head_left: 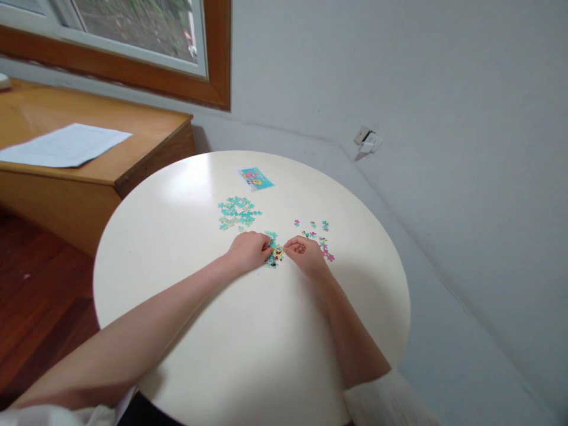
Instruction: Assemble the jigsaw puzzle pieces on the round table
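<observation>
On a round white table (248, 349) lies a small joined cluster of jigsaw pieces (276, 254), yellow and teal. My left hand (249, 251) rests at its left edge with fingers curled, pinching at the cluster. My right hand (305, 254) sits at the cluster's right edge, fingers curled in a pinch against it. What either pinch holds is too small to make out. A heap of loose teal pieces (238, 213) lies just beyond my left hand. Scattered pink and teal pieces (316, 232) lie beyond my right hand.
A small picture card (256, 178) lies near the table's far edge. A wooden desk (146, 133) with a sheet of paper (66, 145) stands to the left under a window. A wall socket (367, 141) sits on the grey wall behind.
</observation>
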`<state>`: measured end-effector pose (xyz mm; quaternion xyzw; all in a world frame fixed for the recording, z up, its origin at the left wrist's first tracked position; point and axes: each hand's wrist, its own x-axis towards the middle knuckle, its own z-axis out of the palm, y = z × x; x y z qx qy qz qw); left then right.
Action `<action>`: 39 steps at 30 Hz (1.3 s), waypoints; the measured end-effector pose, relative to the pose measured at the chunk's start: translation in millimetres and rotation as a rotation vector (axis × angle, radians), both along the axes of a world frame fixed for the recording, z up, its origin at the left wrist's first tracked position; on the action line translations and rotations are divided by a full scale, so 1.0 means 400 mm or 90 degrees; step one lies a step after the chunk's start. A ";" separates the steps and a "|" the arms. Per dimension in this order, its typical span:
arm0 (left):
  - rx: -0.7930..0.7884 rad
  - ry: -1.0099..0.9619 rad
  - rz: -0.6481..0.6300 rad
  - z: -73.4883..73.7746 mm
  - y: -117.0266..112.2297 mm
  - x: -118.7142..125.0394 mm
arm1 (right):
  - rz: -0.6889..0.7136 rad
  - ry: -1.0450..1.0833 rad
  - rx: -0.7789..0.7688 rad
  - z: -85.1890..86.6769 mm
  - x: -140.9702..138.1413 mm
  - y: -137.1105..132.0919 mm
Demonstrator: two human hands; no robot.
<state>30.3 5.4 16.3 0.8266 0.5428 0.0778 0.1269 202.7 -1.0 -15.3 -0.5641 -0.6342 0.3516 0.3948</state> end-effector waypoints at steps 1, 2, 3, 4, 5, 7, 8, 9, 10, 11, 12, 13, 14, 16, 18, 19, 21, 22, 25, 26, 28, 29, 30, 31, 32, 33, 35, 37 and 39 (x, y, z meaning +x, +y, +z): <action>0.001 -0.001 0.001 0.000 -0.001 0.000 | 0.006 -0.002 -0.003 0.001 0.000 -0.001; 0.002 -0.003 0.003 0.001 -0.002 0.000 | 0.012 -0.005 -0.004 0.002 -0.001 -0.001; 0.004 -0.006 0.004 0.002 -0.003 0.000 | 0.017 -0.009 -0.005 0.004 -0.001 -0.002; 0.004 -0.008 0.004 0.003 -0.004 0.001 | 0.021 -0.015 -0.004 0.006 -0.002 -0.002; 0.004 -0.009 0.004 0.003 -0.006 0.001 | 0.025 -0.021 -0.003 0.008 -0.002 -0.003; 0.002 -0.009 0.002 0.005 -0.007 0.002 | 0.033 -0.034 -0.005 0.013 -0.004 -0.005; 0.001 -0.008 -0.001 0.005 -0.007 0.002 | 0.038 -0.038 -0.008 0.015 -0.005 -0.006; 0.002 -0.008 -0.004 0.006 -0.008 0.002 | 0.042 -0.040 -0.011 0.017 -0.006 -0.007; 0.003 -0.007 -0.007 0.006 -0.008 0.002 | 0.044 -0.041 -0.015 0.019 -0.006 -0.008; 0.004 -0.006 -0.009 0.006 -0.008 0.002 | 0.045 -0.042 -0.018 0.020 -0.007 -0.009; 0.005 -0.004 -0.010 0.006 -0.007 0.002 | 0.047 -0.044 -0.020 0.021 -0.007 -0.009; 0.007 -0.001 -0.012 0.006 -0.007 0.002 | 0.048 -0.047 -0.020 0.020 -0.007 -0.009; 0.008 0.002 -0.012 0.006 -0.007 0.002 | 0.050 -0.050 -0.021 0.020 -0.007 -0.009; 0.009 0.009 -0.013 0.004 -0.007 0.003 | 0.054 -0.058 -0.020 0.017 -0.006 -0.008; 0.012 0.014 -0.014 0.001 -0.006 0.003 | 0.056 -0.063 -0.016 0.013 -0.005 -0.007; 0.014 0.015 -0.015 0.000 -0.006 0.003 | 0.056 -0.065 -0.013 0.011 -0.005 -0.006; 0.018 0.016 -0.015 -0.003 -0.006 0.003 | 0.055 -0.070 -0.009 0.008 -0.005 -0.006; 0.020 0.016 -0.016 -0.004 -0.006 0.002 | 0.055 -0.073 -0.008 0.007 -0.004 -0.005; 0.023 0.018 -0.017 -0.006 -0.007 0.002 | 0.057 -0.083 -0.002 0.007 -0.003 -0.006; 0.025 0.018 -0.019 -0.006 -0.007 0.003 | 0.057 -0.084 0.000 0.007 -0.003 -0.006; 0.031 0.016 -0.020 -0.006 -0.008 0.004 | 0.058 -0.083 -0.001 0.008 -0.003 -0.006; 0.033 0.016 -0.020 -0.006 -0.008 0.004 | 0.058 -0.081 -0.004 0.008 -0.003 -0.006; 0.035 0.015 -0.020 -0.006 -0.008 0.005 | 0.059 -0.080 -0.006 0.008 -0.003 -0.007; 0.034 0.015 -0.019 -0.005 -0.009 0.005 | 0.060 -0.080 -0.008 0.008 -0.003 -0.006; 0.033 0.016 -0.017 -0.004 -0.009 0.006 | 0.060 -0.081 -0.008 0.009 -0.003 -0.006; 0.030 0.017 -0.013 -0.003 -0.010 0.006 | 0.060 -0.083 -0.008 0.009 -0.003 -0.006; 0.026 0.019 -0.009 -0.001 -0.010 0.007 | 0.058 -0.089 -0.006 0.009 -0.003 -0.006; 0.024 0.019 -0.009 0.000 -0.011 0.007 | 0.059 -0.092 -0.004 0.010 -0.003 -0.007; 0.024 0.016 -0.011 0.001 -0.011 0.007 | 0.060 -0.094 -0.002 0.009 -0.002 -0.007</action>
